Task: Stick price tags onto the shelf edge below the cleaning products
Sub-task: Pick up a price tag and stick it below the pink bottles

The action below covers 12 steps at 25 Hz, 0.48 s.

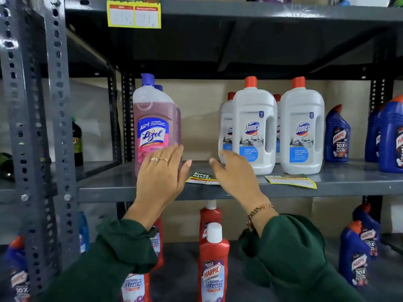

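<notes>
Green sleeves [122, 253] are filling the bottom of the head view, and from them both hands are reaching up to the middle shelf [122, 188]. Left hand [161, 173] is spreading flat with fingers wide, holding nothing, in front of the pink Lizol bottle [153, 120] and covering its lower part. Right hand [234, 173] is hanging loosely open, also empty, in front of the nearest white Domex bottle [254, 125].

Between the hands a price tag [201, 178] is lying flat on the shelf top near the front edge, yellow-bordered and headed "SUPER MARKET"; its price boxes are too blurred to read and its right end is hiding behind the right hand. A second price tag [291, 180] is lying in front of the other Domex bottle [302, 125], its writing unreadable. A third tag [134, 15] is sticking to the upper shelf edge, showing faint "198" and "99".

Blue Harpic bottles [337, 136] reading "10X TOTAL CLEAN" are standing at right; a red Harpic "BATHROOM CLEANER" bottle [213, 264] is standing below.
</notes>
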Each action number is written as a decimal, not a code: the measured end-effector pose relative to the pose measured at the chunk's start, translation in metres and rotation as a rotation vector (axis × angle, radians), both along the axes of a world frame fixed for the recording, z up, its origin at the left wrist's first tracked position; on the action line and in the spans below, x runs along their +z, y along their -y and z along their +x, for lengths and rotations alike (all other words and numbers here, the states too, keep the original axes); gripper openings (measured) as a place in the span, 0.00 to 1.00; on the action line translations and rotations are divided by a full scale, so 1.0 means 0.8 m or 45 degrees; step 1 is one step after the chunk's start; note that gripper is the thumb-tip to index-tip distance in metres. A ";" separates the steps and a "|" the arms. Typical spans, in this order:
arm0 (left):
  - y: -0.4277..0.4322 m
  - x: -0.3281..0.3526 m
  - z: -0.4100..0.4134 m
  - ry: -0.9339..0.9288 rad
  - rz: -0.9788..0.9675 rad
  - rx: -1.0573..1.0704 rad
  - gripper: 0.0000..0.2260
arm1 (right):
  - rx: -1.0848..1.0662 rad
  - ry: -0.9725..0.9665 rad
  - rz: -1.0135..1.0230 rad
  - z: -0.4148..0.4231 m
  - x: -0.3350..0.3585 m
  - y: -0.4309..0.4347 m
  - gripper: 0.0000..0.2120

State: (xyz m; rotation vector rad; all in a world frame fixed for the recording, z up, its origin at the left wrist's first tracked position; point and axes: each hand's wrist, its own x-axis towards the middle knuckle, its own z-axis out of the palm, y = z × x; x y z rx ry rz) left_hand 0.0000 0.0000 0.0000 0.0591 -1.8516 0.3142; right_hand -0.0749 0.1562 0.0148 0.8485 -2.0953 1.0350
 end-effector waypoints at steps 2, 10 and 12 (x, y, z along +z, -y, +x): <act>0.007 -0.022 0.002 0.035 0.023 0.028 0.23 | -0.123 0.156 0.254 -0.004 -0.005 0.014 0.20; 0.025 -0.068 0.003 0.051 -0.053 0.039 0.13 | -0.039 0.090 -0.130 -0.007 -0.024 0.038 0.06; 0.022 -0.066 0.008 0.010 0.053 -0.084 0.13 | 0.107 0.079 -0.298 0.000 -0.029 0.038 0.07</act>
